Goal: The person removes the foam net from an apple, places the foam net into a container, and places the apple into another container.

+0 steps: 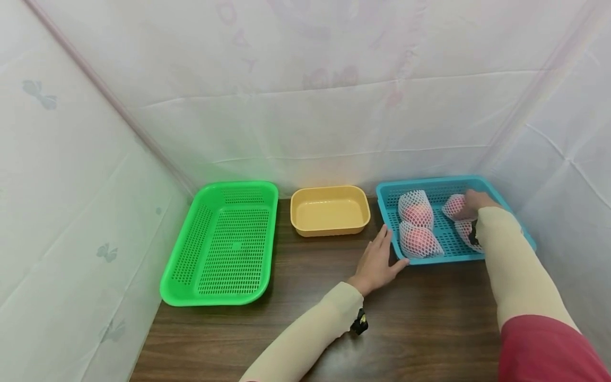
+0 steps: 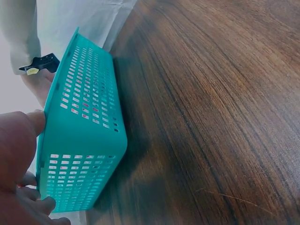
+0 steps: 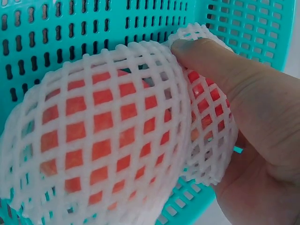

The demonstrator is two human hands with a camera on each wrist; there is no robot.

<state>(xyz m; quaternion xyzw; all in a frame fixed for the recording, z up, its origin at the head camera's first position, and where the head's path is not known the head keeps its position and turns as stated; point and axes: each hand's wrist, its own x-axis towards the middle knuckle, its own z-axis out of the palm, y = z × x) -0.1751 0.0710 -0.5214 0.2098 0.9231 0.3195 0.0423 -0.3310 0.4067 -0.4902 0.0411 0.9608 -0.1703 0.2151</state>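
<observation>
A blue plastic basket (image 1: 446, 236) stands at the right, holding several red fruits in white foam nets. Inside its right half, my right hand (image 1: 477, 202) grips the farther netted fruit (image 1: 454, 205), thumb laid over it in the right wrist view. Close in front of that one lies another netted fruit (image 3: 105, 131), partly under the right wrist in the head view. Two more, a far fruit (image 1: 417, 209) and a near fruit (image 1: 421, 242), lie along the basket's left side. My left hand (image 1: 374, 267) touches the basket's front left corner with spread fingers.
A shallow yellow tub (image 1: 329, 232) stands left of the blue basket, against the white cloth wall (image 1: 310, 122). Farther left is a green basket (image 1: 234, 249). All stand on a dark wooden table (image 1: 410, 318); cloth also closes off both sides.
</observation>
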